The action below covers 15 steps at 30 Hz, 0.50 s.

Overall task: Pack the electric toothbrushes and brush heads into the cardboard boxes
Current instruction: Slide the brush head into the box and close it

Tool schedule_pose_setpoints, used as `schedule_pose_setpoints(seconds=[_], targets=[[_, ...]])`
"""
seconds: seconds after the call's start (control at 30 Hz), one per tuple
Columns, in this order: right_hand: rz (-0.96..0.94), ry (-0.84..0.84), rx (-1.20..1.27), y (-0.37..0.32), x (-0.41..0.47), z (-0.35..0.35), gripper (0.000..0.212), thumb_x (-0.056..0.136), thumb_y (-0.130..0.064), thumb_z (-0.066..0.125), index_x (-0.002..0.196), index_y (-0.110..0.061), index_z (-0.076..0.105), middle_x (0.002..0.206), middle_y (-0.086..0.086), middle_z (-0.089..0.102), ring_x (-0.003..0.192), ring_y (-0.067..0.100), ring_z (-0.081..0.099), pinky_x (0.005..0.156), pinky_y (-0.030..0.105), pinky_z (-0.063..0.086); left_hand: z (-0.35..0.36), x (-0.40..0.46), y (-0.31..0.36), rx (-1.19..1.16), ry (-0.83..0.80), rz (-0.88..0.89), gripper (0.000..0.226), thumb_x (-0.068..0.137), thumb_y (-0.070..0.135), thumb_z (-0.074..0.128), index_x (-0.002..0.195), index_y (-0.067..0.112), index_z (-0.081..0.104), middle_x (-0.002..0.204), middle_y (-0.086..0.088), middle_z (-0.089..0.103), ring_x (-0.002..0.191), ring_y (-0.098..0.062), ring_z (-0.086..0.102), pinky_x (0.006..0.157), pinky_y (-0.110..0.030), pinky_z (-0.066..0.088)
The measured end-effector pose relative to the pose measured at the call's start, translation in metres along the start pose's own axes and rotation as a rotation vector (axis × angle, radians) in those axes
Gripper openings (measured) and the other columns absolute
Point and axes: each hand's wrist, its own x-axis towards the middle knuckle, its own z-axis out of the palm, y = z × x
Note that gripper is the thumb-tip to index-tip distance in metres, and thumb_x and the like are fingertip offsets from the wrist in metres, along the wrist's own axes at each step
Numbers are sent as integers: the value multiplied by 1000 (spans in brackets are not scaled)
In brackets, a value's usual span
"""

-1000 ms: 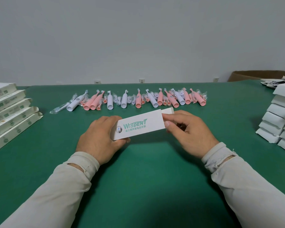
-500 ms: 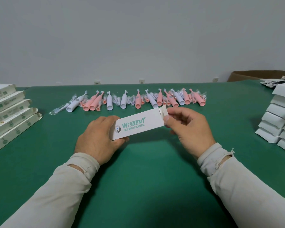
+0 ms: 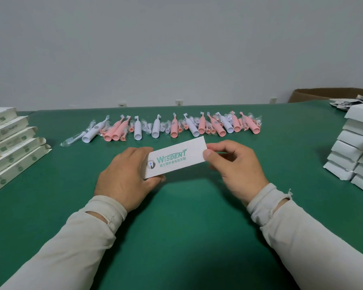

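Observation:
A white cardboard box (image 3: 176,159) with green WISDENT print is held above the green table (image 3: 176,227), tilted up to the right. My left hand (image 3: 126,176) grips its left end. My right hand (image 3: 233,164) pinches its right end, thumb on the front face; the end flap no longer sticks out. Behind the box, a row of pink and white electric toothbrushes (image 3: 172,128) lies across the table, with wrapped brush heads (image 3: 73,139) among them.
Flat printed boxes (image 3: 8,147) lie fanned out at the left edge. A stack of white boxes (image 3: 352,155) stands at the right edge, with leaflets (image 3: 344,103) and a brown carton (image 3: 323,94) behind it.
The flap at the box's right end, open a second ago, has been folded in by my right hand. The box has risen slightly.

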Motion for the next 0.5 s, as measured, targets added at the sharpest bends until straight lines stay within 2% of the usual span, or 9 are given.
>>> schedule_pose_setpoints(seconds=[0.1,0.17,0.23,0.33,0.43,0.5], targets=[[25,65,161,3,3,5,23,89,-5,71,96,-26,69,94,-11,76,84,7,71,73,24,56,4,-4,2,-117,-15,70,78,77,47,78,144,30,41,136,12,46,125,-11,44,98,-31,41],[85,195,233,2,9,-3,22,88,-7,72,95,-27,69,88,-9,75,85,11,71,70,24,58,8,-6,7,-201,7,145,69,78,29,80,139,24,49,127,12,46,118,-6,43,96,-22,34],[122,273,268,2,13,-16,18,88,-12,74,94,-29,73,90,-4,76,86,13,72,69,24,58,11,-6,13,-261,46,211,58,79,19,80,132,23,58,120,11,47,108,-1,44,94,-27,40],[130,250,259,-1,11,-32,15,92,-18,69,98,-31,75,87,-9,76,77,7,72,69,24,58,12,-10,25,-334,37,225,51,76,24,82,124,26,64,111,15,55,101,2,46,87,-29,43],[145,299,198,-3,7,-44,12,97,-26,61,94,-29,73,86,-8,75,68,6,69,63,23,55,7,-15,34,-562,10,103,41,70,31,83,108,33,67,106,19,66,99,-7,61,86,-29,53],[135,361,51,-1,4,-56,9,96,-26,62,92,-27,69,82,-9,71,67,7,68,63,26,53,-6,-16,54,-733,26,53,40,63,39,82,100,33,67,99,19,71,84,-12,68,71,-22,56]])
